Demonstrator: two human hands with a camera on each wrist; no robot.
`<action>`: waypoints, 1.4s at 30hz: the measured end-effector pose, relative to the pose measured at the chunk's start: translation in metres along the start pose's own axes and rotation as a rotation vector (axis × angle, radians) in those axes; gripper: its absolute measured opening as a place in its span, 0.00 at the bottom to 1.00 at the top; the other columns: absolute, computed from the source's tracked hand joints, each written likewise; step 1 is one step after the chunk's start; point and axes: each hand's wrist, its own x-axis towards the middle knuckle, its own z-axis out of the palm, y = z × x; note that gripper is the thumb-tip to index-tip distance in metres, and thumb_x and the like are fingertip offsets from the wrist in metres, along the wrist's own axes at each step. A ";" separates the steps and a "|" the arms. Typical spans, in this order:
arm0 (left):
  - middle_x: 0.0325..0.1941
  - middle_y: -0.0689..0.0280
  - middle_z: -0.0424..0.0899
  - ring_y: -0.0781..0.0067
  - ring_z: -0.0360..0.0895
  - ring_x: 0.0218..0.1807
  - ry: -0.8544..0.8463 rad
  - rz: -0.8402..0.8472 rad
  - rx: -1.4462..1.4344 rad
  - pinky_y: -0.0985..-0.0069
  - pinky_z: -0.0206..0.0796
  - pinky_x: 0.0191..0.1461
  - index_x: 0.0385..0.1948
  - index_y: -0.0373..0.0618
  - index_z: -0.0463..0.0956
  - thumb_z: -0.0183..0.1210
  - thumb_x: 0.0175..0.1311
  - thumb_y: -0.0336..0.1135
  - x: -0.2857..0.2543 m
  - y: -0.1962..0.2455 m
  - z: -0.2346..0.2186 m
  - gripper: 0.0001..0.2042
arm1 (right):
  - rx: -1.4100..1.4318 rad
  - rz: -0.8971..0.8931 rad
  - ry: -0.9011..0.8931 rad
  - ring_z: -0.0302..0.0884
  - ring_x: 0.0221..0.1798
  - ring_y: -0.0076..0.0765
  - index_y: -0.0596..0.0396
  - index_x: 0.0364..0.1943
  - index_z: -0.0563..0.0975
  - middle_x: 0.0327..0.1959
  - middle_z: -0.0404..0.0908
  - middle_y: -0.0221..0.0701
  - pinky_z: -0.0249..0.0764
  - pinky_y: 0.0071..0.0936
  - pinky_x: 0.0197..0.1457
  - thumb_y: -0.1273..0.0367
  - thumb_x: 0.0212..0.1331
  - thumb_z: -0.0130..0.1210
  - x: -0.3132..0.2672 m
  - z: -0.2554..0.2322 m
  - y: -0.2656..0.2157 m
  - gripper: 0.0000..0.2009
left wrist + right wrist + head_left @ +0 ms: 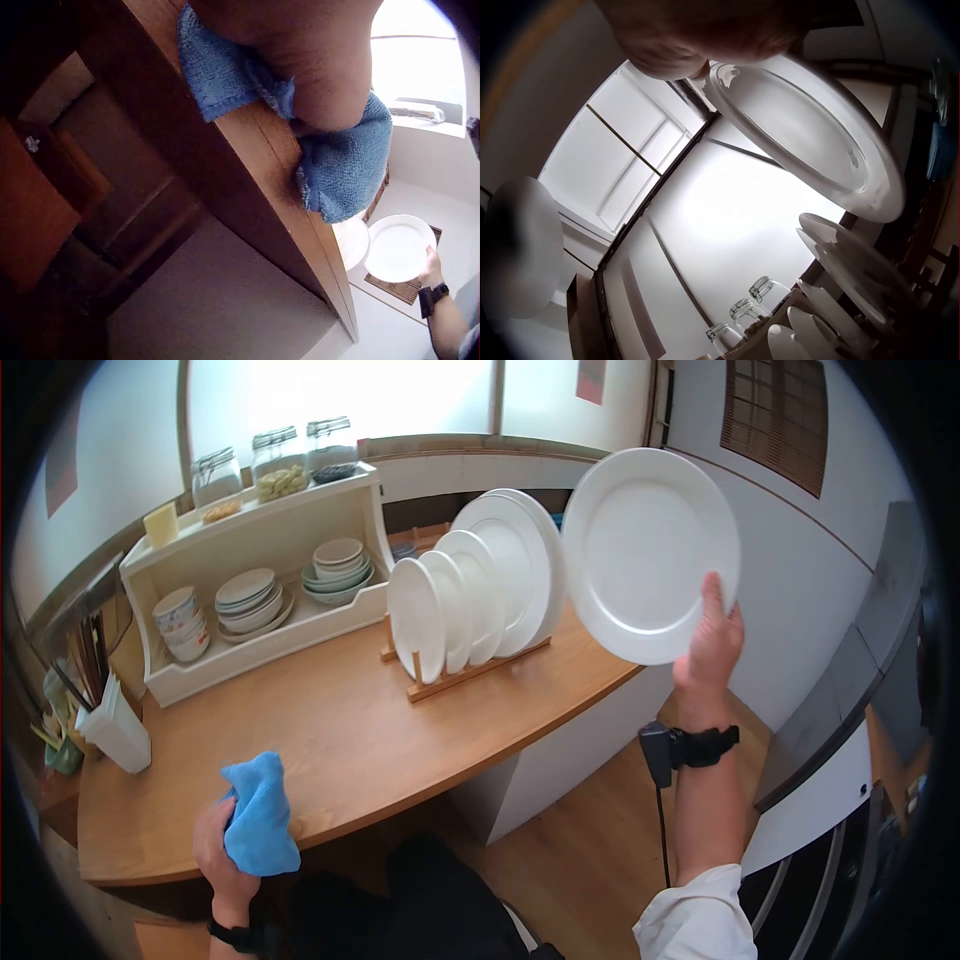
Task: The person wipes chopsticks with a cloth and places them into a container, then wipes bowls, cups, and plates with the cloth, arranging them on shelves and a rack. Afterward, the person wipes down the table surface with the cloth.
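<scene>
My right hand [712, 645] grips a large white plate [640, 540] by its lower right rim, thumb on the front face. It is held up to the right of the wooden dish rack [450, 684]. In the rack stand several white plates [418, 622] on edge, small ones in front and big ones behind. Over the front left of the counter, my left hand [220, 845] holds a bunched blue cloth [262, 815]. The left wrist view shows the cloth's terry weave [349, 161] on both sides of that hand, close over the counter edge.
A cream shelf [260, 656] at the back holds stacked bowls [338, 572], small plates [250, 600] and cups [181, 622]. Glass jars [278, 465] stand on top. A white utensil holder [118, 728] is at the counter's left end. The wooden counter [330, 730] has a curved front edge.
</scene>
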 end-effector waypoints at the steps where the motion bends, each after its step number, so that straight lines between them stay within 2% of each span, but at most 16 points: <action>1: 0.44 0.51 0.81 0.48 0.78 0.46 0.004 -0.031 -0.009 0.62 0.68 0.51 0.45 0.38 0.75 0.63 0.52 0.33 -0.001 0.001 0.001 0.18 | 0.000 -0.005 0.018 0.76 0.48 0.27 0.64 0.53 0.72 0.48 0.79 0.34 0.72 0.25 0.54 0.63 0.63 0.58 0.002 0.002 0.006 0.20; 3: 0.44 0.51 0.81 0.49 0.78 0.46 0.005 -0.021 -0.003 0.62 0.68 0.52 0.46 0.38 0.75 0.63 0.52 0.33 -0.002 0.002 0.004 0.18 | -0.006 -0.054 -0.067 0.75 0.46 0.23 0.63 0.49 0.76 0.45 0.80 0.32 0.71 0.23 0.52 0.63 0.63 0.58 0.005 0.008 0.015 0.18; 6: 0.45 0.51 0.80 0.49 0.77 0.47 0.006 -0.043 0.009 0.63 0.67 0.52 0.47 0.37 0.75 0.62 0.52 0.32 -0.003 0.004 0.005 0.19 | -0.001 -0.044 -0.091 0.74 0.43 0.20 0.63 0.46 0.78 0.42 0.81 0.29 0.70 0.21 0.48 0.63 0.63 0.58 0.012 0.018 0.028 0.16; 10: 0.46 0.51 0.80 0.50 0.76 0.47 -0.019 -0.102 0.015 0.63 0.66 0.53 0.48 0.37 0.74 0.63 0.52 0.32 -0.006 0.002 0.005 0.20 | 0.008 -0.017 -0.108 0.73 0.40 0.18 0.63 0.48 0.79 0.40 0.81 0.27 0.70 0.19 0.46 0.64 0.64 0.57 0.020 0.030 0.046 0.16; 18: 0.45 0.52 0.80 0.51 0.76 0.47 0.005 -0.084 0.010 0.63 0.67 0.52 0.49 0.38 0.73 0.63 0.52 0.32 -0.011 -0.007 0.009 0.21 | -0.040 0.061 -0.158 0.74 0.39 0.18 0.62 0.50 0.77 0.39 0.82 0.28 0.70 0.19 0.43 0.64 0.65 0.56 0.025 0.043 0.078 0.17; 20: 0.46 0.52 0.80 0.51 0.76 0.47 0.001 -0.091 0.011 0.63 0.67 0.52 0.49 0.38 0.73 0.63 0.52 0.32 -0.012 -0.006 0.008 0.20 | -0.116 0.026 -0.249 0.74 0.39 0.18 0.62 0.51 0.77 0.40 0.82 0.29 0.71 0.18 0.43 0.65 0.65 0.55 0.022 0.047 0.086 0.16; 24: 0.46 0.52 0.80 0.51 0.77 0.47 0.028 -0.057 0.030 0.63 0.67 0.52 0.49 0.38 0.73 0.64 0.52 0.33 -0.011 -0.005 0.010 0.21 | -0.044 0.070 -0.290 0.75 0.38 0.18 0.62 0.52 0.77 0.39 0.83 0.30 0.71 0.18 0.42 0.65 0.65 0.55 0.019 0.058 0.096 0.17; 27: 0.45 0.51 0.80 0.51 0.77 0.47 0.027 -0.050 0.032 0.62 0.67 0.52 0.48 0.38 0.74 0.64 0.52 0.34 -0.010 -0.005 0.010 0.21 | -0.181 0.046 -0.305 0.75 0.36 0.19 0.63 0.52 0.77 0.38 0.84 0.31 0.72 0.19 0.42 0.64 0.65 0.55 0.023 0.061 0.114 0.18; 36: 0.45 0.51 0.80 0.49 0.77 0.47 0.045 -0.026 0.048 0.61 0.67 0.52 0.48 0.37 0.74 0.65 0.50 0.35 -0.009 -0.007 0.011 0.22 | -0.243 0.158 -0.381 0.77 0.36 0.19 0.63 0.51 0.77 0.38 0.84 0.33 0.74 0.20 0.40 0.64 0.64 0.55 0.028 0.068 0.131 0.17; 42: 0.46 0.52 0.80 0.49 0.77 0.47 0.040 -0.006 0.088 0.60 0.68 0.52 0.47 0.37 0.73 0.67 0.49 0.36 -0.010 -0.009 0.009 0.22 | -0.272 0.314 -0.367 0.79 0.36 0.23 0.61 0.50 0.77 0.39 0.84 0.33 0.75 0.22 0.41 0.66 0.64 0.55 0.040 0.083 0.128 0.15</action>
